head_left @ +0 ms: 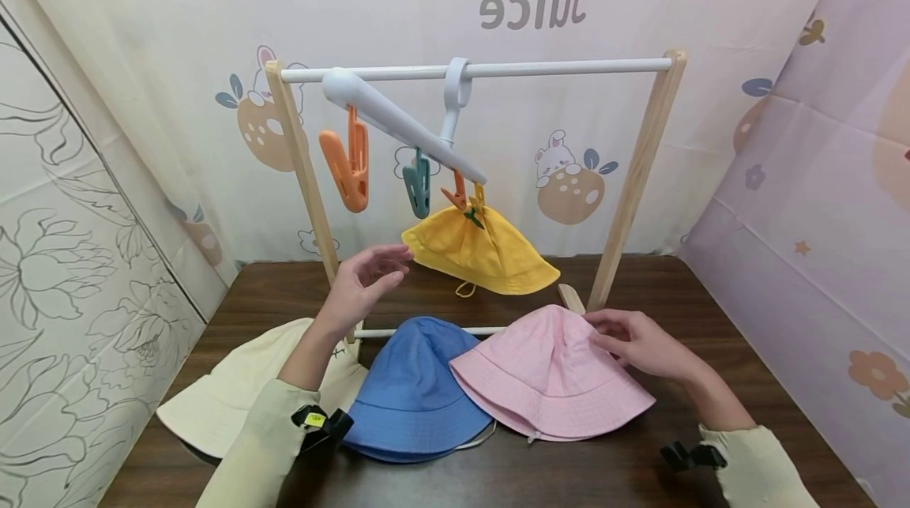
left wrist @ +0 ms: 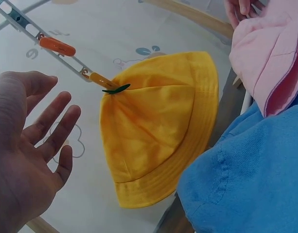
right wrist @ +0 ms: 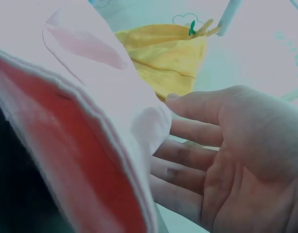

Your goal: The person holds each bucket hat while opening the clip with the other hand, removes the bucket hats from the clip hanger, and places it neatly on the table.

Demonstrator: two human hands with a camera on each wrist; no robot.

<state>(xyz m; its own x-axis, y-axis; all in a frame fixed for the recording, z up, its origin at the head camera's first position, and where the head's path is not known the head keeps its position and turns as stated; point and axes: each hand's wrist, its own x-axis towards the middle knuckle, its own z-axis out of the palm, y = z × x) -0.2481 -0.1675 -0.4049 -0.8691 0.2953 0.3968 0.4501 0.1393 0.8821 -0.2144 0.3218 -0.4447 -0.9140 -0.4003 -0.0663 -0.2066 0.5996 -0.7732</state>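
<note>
My left hand (head_left: 364, 279) hovers in front of the rack with fingers spread and loosely bent, holding nothing. Just right of it a yellow bucket hat (head_left: 490, 251) hangs by its green-leafed top from a yellow clip (left wrist: 101, 80) at the hanger's far end. On the table lies a pink bucket hat (head_left: 550, 381), overlapping a blue bucket hat (head_left: 419, 389). My right hand (head_left: 640, 342) is at the pink hat's right side. In the right wrist view its thumb is at the crown's edge, while its nearly straight fingers (right wrist: 187, 160) pass partly behind the cloth.
A cream bucket hat (head_left: 242, 381) lies at left, partly behind my left forearm. The white hanger (head_left: 405, 125) hooks over the white bar (head_left: 569, 67) of a wooden-legged rack and points toward me. Two orange clips and a teal clip (head_left: 418, 184) dangle from it. Printed curtains stand behind.
</note>
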